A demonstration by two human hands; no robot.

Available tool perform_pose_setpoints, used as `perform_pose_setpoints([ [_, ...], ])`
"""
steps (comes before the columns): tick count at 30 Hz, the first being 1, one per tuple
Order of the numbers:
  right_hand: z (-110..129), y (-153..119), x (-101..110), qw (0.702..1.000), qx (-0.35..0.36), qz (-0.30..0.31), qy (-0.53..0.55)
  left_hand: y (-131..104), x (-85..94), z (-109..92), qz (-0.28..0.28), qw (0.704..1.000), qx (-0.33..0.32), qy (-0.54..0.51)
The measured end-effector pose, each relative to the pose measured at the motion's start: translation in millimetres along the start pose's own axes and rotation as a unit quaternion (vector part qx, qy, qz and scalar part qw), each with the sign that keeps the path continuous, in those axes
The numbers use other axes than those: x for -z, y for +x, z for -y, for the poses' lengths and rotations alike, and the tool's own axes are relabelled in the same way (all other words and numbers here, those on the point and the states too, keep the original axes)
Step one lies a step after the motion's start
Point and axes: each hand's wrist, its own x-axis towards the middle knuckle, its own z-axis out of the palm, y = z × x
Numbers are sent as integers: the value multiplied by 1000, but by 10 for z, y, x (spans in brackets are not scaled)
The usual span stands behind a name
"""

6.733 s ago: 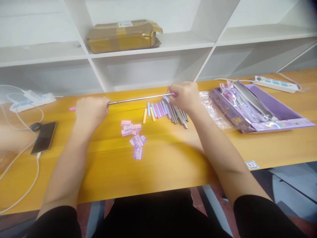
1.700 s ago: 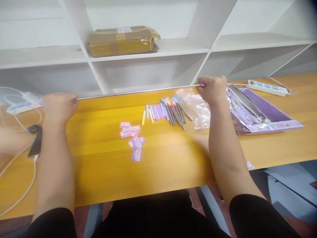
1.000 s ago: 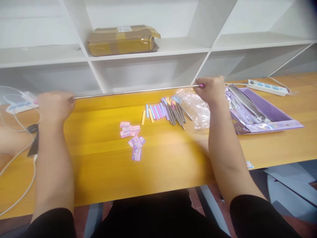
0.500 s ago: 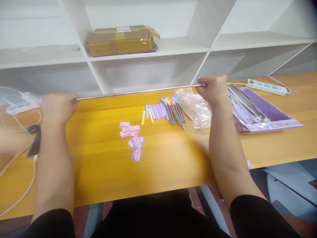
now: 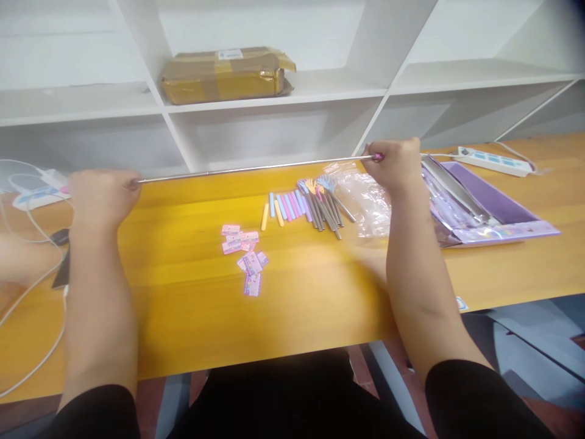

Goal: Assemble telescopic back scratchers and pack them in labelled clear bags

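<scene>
A long thin metal rod (image 5: 256, 167) stretches nearly level between my two fists, above the back of the wooden table. My left hand (image 5: 106, 194) is closed round its left end. The right end is in my right hand (image 5: 395, 163), where a small pink bit shows by the thumb. Below the rod lie several metal rods with coloured claw-shaped heads (image 5: 323, 204). Beside them is a row of pink, blue, purple and yellow tubes (image 5: 290, 206). Small pink and purple printed cards (image 5: 251, 263) are scattered nearer to me.
Clear plastic bags (image 5: 365, 204) lie by my right forearm. Further right are an open purple box (image 5: 507, 230) with wrapped items and a power strip (image 5: 493, 161). White cables and another power strip (image 5: 34, 198) are at the left. A taped carton (image 5: 223, 76) sits on the white shelf.
My left hand has moved slightly to the left with its end of the rod. My right hand has hardly moved and still grips the other end.
</scene>
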Motion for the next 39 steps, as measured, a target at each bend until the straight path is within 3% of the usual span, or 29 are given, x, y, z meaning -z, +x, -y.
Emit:
perform_pose_setpoints([
  [16,-8,-31,2,1000,1,20,-13,-12,-18,32,3,998,-31,57],
  [26,85,-35,118,999,-18,39,-25,-3,-43,-32,5,997,-34,66],
  [39,-40,-74,92,999,-6,45,22,-50,97,-47,39,996,-32,68],
])
